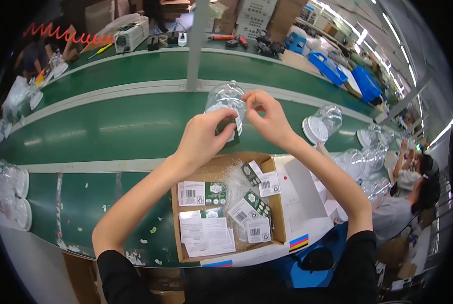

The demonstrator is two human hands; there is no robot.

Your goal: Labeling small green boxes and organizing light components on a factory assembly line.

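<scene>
A clear plastic dome (226, 92) with a white part inside stands on the green belt in front of me. My left hand (202, 136) is closed, thumb and fingers pinching a dark green and white card (235, 136) against the dome's near side. My right hand (268, 117) is curled into a pinch at the dome's right edge; whatever lies between its fingertips is too small to make out. Below my hands an open cardboard tray (177, 223) holds several green and white printed cards (215, 189), white paper slips (206, 234) and a heap of clear thin plastic pieces (235, 185).
Another clear dome with a white base (315, 129) lies on the belt to the right, with more domes (363, 159) beyond it. Several domes (21, 185) lie at the left edge. A grey post (193, 66) rises behind the belt. Co-workers (393, 213) sit at the far right.
</scene>
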